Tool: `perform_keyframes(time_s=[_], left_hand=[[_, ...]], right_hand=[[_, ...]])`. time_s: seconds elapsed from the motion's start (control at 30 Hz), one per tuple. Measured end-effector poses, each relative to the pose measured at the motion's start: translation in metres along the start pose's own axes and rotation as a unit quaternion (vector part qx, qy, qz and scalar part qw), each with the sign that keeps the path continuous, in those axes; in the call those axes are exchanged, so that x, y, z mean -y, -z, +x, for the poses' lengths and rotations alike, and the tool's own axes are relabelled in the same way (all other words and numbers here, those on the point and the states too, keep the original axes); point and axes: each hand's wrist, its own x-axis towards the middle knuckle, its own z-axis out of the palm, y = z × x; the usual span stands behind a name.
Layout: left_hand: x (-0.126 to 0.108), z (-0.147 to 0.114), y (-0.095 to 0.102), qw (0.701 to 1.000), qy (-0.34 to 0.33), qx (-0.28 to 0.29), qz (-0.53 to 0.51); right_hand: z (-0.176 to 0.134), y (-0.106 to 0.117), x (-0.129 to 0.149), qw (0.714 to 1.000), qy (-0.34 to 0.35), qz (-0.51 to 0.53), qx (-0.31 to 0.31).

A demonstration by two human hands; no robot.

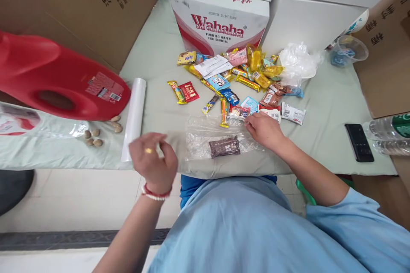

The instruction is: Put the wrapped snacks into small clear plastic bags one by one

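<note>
A clear plastic bag (pixel 196 147) lies flat near the table's front edge, with a dark brown wrapped snack (pixel 224 146) inside it or on top of it. At the bag's upper right corner, my right hand (pixel 267 130) has its fingertips pinched together on the film, just below a red and white snack packet (pixel 239 111). My left hand (pixel 153 158), slightly blurred, hovers left of the bag beside a white roll of plastic (pixel 136 115). Its fingers are bent, with thumb and index apart and nothing visible between them.
A pile of wrapped snacks (pixel 246 70) spreads before a Wahaha carton (pixel 221 21). Left are a red jug (pixel 64 76) and several nuts (pixel 96 141). Right are crumpled clear plastic (pixel 299 62), a plastic cup (pixel 350 51), a phone (pixel 359 143) and bottles (pixel 387 132).
</note>
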Motion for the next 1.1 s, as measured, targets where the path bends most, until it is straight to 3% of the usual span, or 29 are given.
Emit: perform_keyframes(time_s=[0.03, 0.1, 0.2, 0.33, 0.5, 0.63, 0.77, 0.87, 1.03, 1.1], left_hand=[[-0.012, -0.009, 0.002, 0.997, -0.058, 0.037, -0.031], [-0.037, -0.026, -0.003, 0.972, -0.153, 0.171, -0.057], [-0.062, -0.044, -0.029, 0.936, -0.148, 0.316, 0.038], [-0.065, -0.048, -0.054, 0.905, -0.113, 0.395, 0.11], [-0.062, -0.048, -0.052, 0.906, -0.093, 0.404, 0.089], [-0.055, -0.056, -0.056, 0.912, -0.083, 0.398, 0.051], [-0.041, -0.066, -0.062, 0.92, -0.09, 0.381, -0.001], [-0.029, -0.068, -0.058, 0.921, -0.113, 0.371, -0.044], [-0.01, -0.065, -0.02, 0.916, -0.169, 0.332, -0.148], [-0.005, -0.064, -0.001, 0.93, -0.135, 0.289, -0.182]], right_hand=[[0.01, 0.003, 0.005, 0.999, 0.034, 0.007, -0.029], [0.034, 0.003, 0.016, 0.993, 0.098, 0.021, -0.054], [0.072, -0.003, 0.032, 0.993, 0.117, 0.023, -0.011], [0.089, 0.004, 0.041, 0.989, 0.127, 0.025, 0.067], [0.038, 0.015, 0.043, 0.955, 0.279, 0.071, 0.072], [-0.008, -0.012, 0.044, 0.927, 0.357, 0.047, 0.103], [-0.021, -0.043, 0.048, 0.934, 0.333, 0.018, 0.129], [-0.019, -0.047, 0.054, 0.947, 0.295, 0.041, 0.121], [-0.017, -0.036, 0.062, 0.959, 0.247, 0.043, 0.134], [-0.019, -0.034, 0.063, 0.96, 0.242, 0.034, 0.135]])
